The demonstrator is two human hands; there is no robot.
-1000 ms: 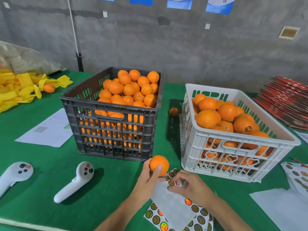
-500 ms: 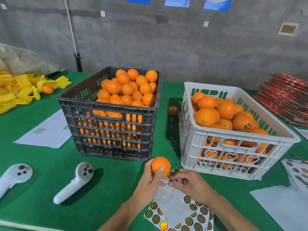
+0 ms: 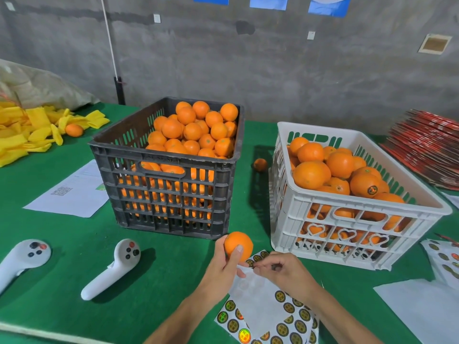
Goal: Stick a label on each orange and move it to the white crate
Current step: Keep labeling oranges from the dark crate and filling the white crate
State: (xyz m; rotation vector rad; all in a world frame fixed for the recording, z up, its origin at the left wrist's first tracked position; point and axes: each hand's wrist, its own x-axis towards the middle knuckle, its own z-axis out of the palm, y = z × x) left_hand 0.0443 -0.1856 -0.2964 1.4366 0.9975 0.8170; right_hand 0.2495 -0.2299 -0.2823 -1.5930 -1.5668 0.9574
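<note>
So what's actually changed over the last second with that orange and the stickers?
Very little. The left hand still grips the orange; the right hand keeps picking at the sticker sheet, its fingers now a bit more curled. Both crates stayed put.

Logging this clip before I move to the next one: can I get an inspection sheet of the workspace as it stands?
Surface: green table.
Job's things: black crate heaped with oranges; white crate part full; sticker sheet near the front edge.
Clutter: two white controllers, paper, yellow sleeves, loose orange, red stack.
Hands: left hand holds an orange; right hand pinches at the sheet.
Cables: white cord down the wall.
Surroundings: grey wall, blue notices.
</note>
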